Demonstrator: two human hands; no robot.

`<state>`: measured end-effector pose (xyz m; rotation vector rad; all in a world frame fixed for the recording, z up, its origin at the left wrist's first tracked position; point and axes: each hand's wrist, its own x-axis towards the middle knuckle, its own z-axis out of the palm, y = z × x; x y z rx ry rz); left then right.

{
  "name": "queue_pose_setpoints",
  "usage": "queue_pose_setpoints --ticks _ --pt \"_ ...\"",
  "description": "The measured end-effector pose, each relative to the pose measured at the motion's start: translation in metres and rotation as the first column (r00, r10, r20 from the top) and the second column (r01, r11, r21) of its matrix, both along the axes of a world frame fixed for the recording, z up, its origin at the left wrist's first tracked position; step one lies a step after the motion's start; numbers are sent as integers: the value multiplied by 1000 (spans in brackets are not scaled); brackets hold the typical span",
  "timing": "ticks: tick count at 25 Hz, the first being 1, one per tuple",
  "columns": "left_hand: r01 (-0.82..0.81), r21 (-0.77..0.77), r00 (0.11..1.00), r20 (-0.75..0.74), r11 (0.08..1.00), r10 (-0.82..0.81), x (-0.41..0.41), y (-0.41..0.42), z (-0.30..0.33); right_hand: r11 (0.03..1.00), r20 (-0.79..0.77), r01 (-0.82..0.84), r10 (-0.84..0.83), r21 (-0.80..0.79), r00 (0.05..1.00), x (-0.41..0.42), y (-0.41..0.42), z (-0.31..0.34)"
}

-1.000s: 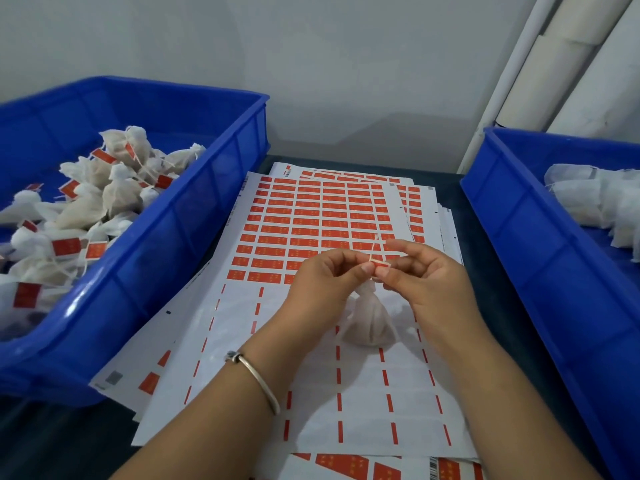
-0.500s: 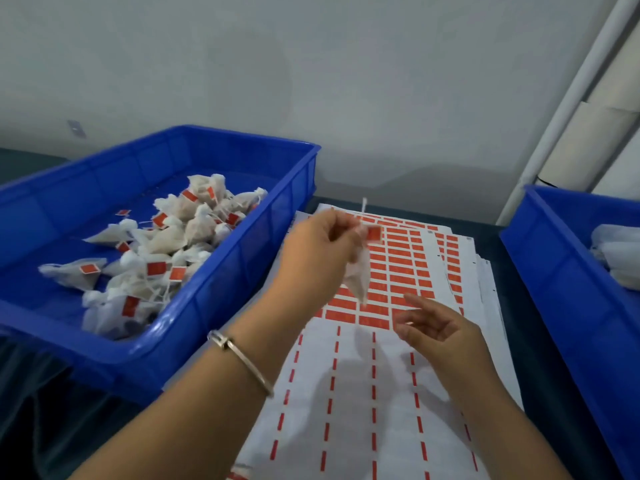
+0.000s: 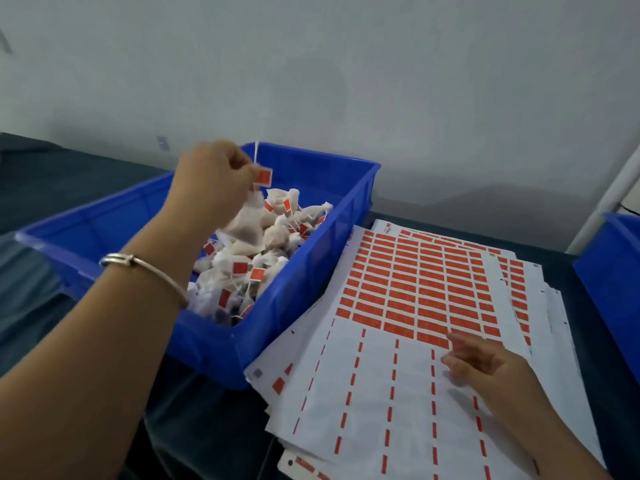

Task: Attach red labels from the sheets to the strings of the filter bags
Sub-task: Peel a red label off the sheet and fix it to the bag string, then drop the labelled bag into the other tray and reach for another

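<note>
Filter bags (image 3: 249, 271), labelled ones, sit heaped in the blue bin (image 3: 311, 271) on the left of the table, most toward its near right corner. Beside the bin a stack of label sheets (image 3: 398, 393) is fanned out, its corner touching the bin wall; top sheet is peeled bare in the near half, red labels (image 3: 415, 289) left in the far rows. Left hand (image 3: 211, 185) hovers over the bin, fingers curled, pinching the string (image 3: 256, 152) of one bag (image 3: 247, 225) that hangs just above the heap, its red tag (image 3: 263, 176) right at the fingertips. Right hand (image 3: 485, 365) rests low on the top sheet, fingers loosely spread, holding nothing, near the first full label row. Risks, my read: the hanging string may snag on strings in the heap when let go, dragging other bags; the fresh tag could peel if the pinch is on the tag rather than the string, cannot tell which. Loose sheets may slide under the right hand, so a label may tear or fold on itself. A second blue bin (image 3: 613, 271) is at the right edge, contents not visible.
</note>
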<state>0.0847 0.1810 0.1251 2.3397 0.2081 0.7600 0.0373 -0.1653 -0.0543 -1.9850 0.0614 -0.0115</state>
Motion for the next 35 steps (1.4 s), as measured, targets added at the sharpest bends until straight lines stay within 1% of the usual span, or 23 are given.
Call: queue_pose_setpoints --ticks 2,3,5,7,9,11,13,14,16,17,19,22,23,24,25,26,28,29,30,32,33,34,35 --pt "-28 161 988 -146 986 51 1 7 -21 1000 -23 -3 2 -28 1000 -1 2 0" --pt "-1 198 974 -222 980 46 2 6 -31 1000 -35 1 -2 -31 999 -2 3 1" --pt "58 183 940 -342 981 8 5 -1 -46 1000 -51 12 -13 -19 999 -3 5 3" --pt "107 148 915 -401 983 -39 7 -11 -51 1000 -54 14 -16 -26 998 -4 7 5" --pt "141 170 917 -395 975 -64 4 -28 -50 996 -46 7 -11 -92 999 -6 9 8" --pt "167 176 950 -293 970 -110 -2 -54 -50 981 0 -1 1 -193 1000 -9 11 15" --pt "254 130 953 -199 958 -226 -12 -88 -57 969 74 -6 25 -248 997 -11 15 28" --pt "320 93 935 -192 943 -298 -15 -109 -63 966 100 0 26 -258 995 -12 17 37" --pt "442 14 873 -238 897 -426 -17 -152 -82 960 162 53 -8 -275 987 -10 20 58" --pt "479 3 845 -272 878 -460 -16 -174 -93 952 208 102 -42 -288 977 -6 19 71" --pt "543 9 792 -338 840 -509 -14 -216 -118 937 318 211 -117 -280 941 5 6 102" --pt "611 -46 697 -442 791 -564 -18 -258 -158 917 429 339 -225 -210 875 26 -33 153" --pt "622 -7 698 -449 783 -558 -20 -268 -171 895 451 389 -261 -218 853 33 -52 166" --pt "624 83 724 -436 777 -535 -22 -276 -182 868 461 438 -297 -234 836 42 -73 176" --pt "619 189 755 -411 763 -511 -24 -280 -191 842 454 482 -341 -242 823 50 -95 182" --pt "608 252 777 -385 753 -499 -26 -283 -198 818 425 521 -392 -246 816 58 -120 183" --pt "613 287 776 -394 736 -493 -27 -284 -205 788 324 562 -479 -252 816 74 -172 175" --pt "614 287 773 -409 736 -485 -28 -283 -208 766 217 546 -500 -340 838 84 -196 166" --pt "607 297 776 -423 737 -468 -29 -283 -210 731 103 533 -546 -426 832 90 -217 156" --pt "589 361 791 -441 724 -424 -30 -283 -207 626 -20 472 -614 -621 789 100 -259 132" --pt "586 386 795 -443 713 -414 -29 -285 -206 635 -95 476 -654 -609 751 103 -278 117" --pt "587 395 794 -453 707 -406 -27 -287 -205 652 -150 465 -661 -599 735 108 -296 99" --pt "589 399 788 -476 703 -390 -26 -288 -203 639 -154 432 -654 -636 741 112 -309 84"
